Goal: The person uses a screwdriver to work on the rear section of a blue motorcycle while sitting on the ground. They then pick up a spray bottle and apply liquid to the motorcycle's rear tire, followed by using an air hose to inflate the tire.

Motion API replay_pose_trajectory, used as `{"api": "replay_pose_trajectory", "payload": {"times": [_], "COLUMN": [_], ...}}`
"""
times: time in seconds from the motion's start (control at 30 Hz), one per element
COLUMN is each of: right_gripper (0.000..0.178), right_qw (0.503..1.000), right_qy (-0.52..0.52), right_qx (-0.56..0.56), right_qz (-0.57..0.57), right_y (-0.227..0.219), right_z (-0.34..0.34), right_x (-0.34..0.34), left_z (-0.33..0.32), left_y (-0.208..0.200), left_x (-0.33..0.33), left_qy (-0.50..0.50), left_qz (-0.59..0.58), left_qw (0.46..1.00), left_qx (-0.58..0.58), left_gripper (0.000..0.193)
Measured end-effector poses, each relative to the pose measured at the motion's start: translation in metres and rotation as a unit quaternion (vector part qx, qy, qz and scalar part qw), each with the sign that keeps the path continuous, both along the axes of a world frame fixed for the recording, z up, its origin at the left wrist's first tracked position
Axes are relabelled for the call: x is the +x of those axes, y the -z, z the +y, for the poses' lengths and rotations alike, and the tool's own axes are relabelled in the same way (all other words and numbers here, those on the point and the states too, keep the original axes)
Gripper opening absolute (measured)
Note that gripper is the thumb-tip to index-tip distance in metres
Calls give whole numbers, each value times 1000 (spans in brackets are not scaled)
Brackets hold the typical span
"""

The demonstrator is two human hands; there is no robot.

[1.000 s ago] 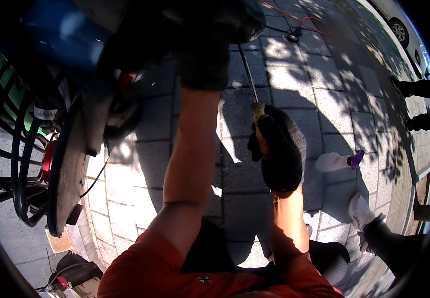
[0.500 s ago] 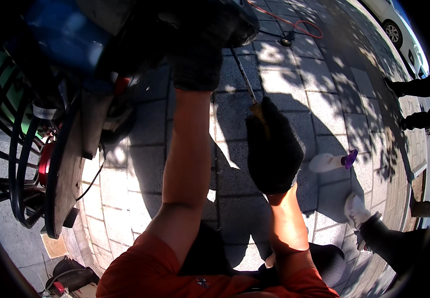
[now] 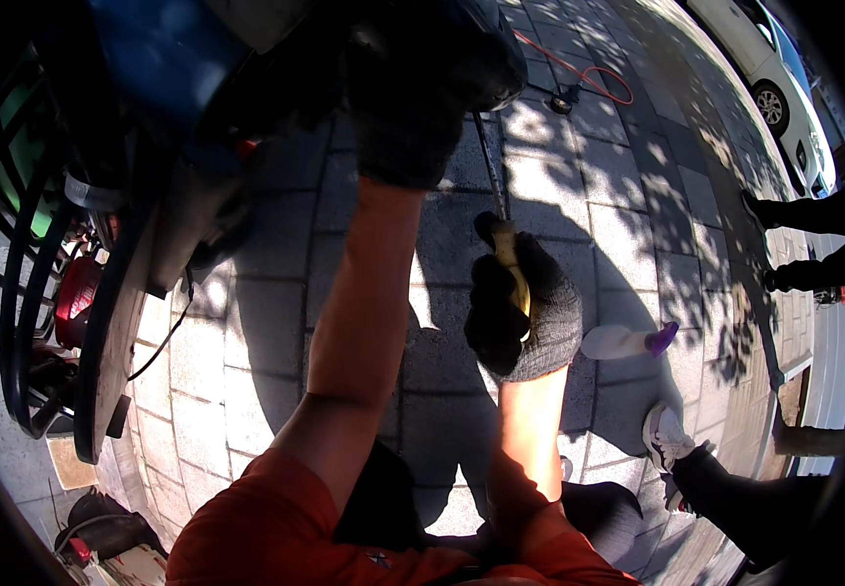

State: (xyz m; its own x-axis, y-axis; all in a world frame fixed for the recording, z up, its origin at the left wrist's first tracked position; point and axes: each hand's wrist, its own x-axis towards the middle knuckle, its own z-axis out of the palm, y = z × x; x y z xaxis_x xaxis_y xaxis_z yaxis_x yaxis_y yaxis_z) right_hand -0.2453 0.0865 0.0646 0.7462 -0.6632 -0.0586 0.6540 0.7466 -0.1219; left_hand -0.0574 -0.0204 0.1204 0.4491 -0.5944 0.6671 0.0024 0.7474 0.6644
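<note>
My right hand (image 3: pixel 530 308), in a dark knitted glove, is closed around the yellow handle of a screwdriver (image 3: pixel 509 256). The metal shaft points up and away, and its tip disappears at the underside of a rounded dark part (image 3: pixel 501 73). My left hand (image 3: pixel 398 142), in a black glove, is raised against that same dark part. Deep shadow hides its fingers, so whether they grip is unclear. Beside it, at the upper left, is a large blue curved body (image 3: pixel 154 68).
Left stands a black barred frame (image 3: pixel 22 313) with a red part (image 3: pixel 76 303) inside. A spray bottle with purple top (image 3: pixel 628 342) lies on the paving (image 3: pixel 364 293). An orange cord (image 3: pixel 598 73) lies beyond. People's legs (image 3: pixel 735 488) and a white car (image 3: pixel 784 88) are right.
My right hand has turned around the screwdriver handle, so more of the yellow shows, and the fingers have shifted. My left hand stays up at the dark part. The whole view has shifted slightly.
</note>
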Motion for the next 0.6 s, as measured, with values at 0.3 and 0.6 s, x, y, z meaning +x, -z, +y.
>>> {"api": "replay_pose_trajectory", "payload": {"times": [0.3, 0.6], "right_gripper": [30, 43], "right_qw": [995, 456], "right_qy": [44, 441], "right_qx": [7, -472], "right_qz": [87, 612], "right_y": [-4, -9], "right_z": [4, 31], "right_x": [2, 24], "left_z": [5, 15], "left_y": [-2, -3], "left_x": [-2, -3], "left_qy": [49, 84], "left_qz": [31, 45], "left_qw": [998, 995], "left_qx": [0, 3], "left_gripper": [50, 51]}}
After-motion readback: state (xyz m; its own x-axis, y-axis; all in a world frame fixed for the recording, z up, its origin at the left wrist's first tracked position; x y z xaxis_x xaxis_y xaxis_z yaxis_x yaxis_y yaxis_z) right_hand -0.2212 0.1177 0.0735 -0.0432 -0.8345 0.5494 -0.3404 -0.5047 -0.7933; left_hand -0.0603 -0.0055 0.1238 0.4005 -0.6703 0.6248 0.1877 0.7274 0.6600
